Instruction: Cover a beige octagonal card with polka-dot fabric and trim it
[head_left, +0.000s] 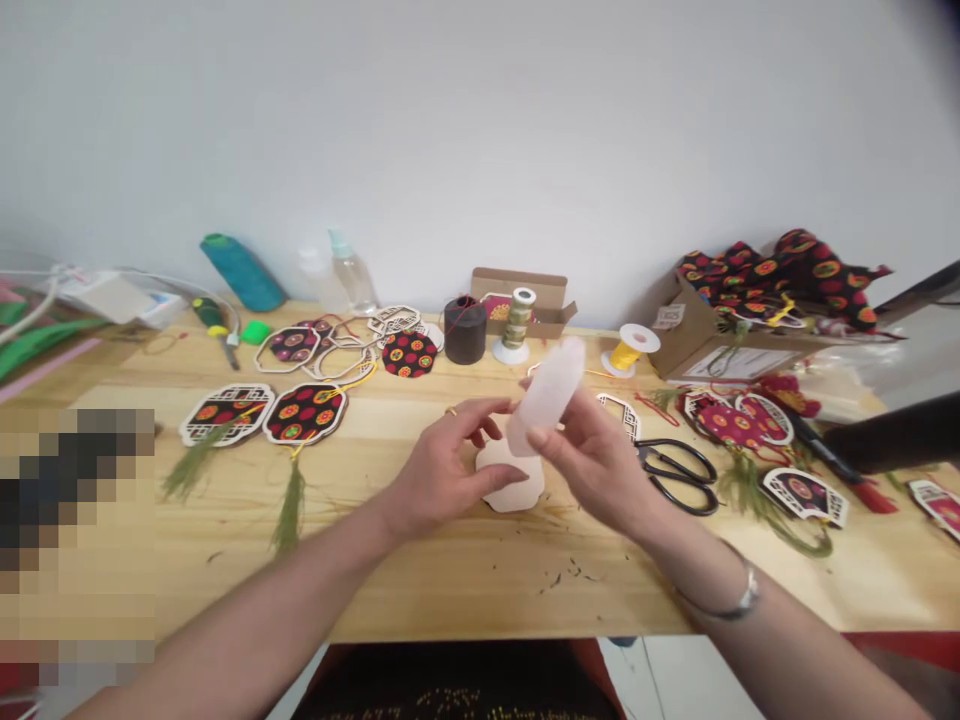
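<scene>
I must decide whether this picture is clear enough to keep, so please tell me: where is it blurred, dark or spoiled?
In the head view, the pale piece in the right hand looks soft and washed out; in the head view, the wall is without strong glare; in the head view, the top right corner darkens, and coarse pixel blocks hide the lower left.

We are wearing 1 thin gold-coloured ring point(451, 411) on a finger of our left hand point(454, 465). Around our bare right forearm point(795, 640), 1 slim bracelet point(748, 590) is circling, its silver-coloured part gleaming. Black cloth point(390, 670) is covering our lap, small yellow-gold marks point(450, 697) running across it.
</scene>
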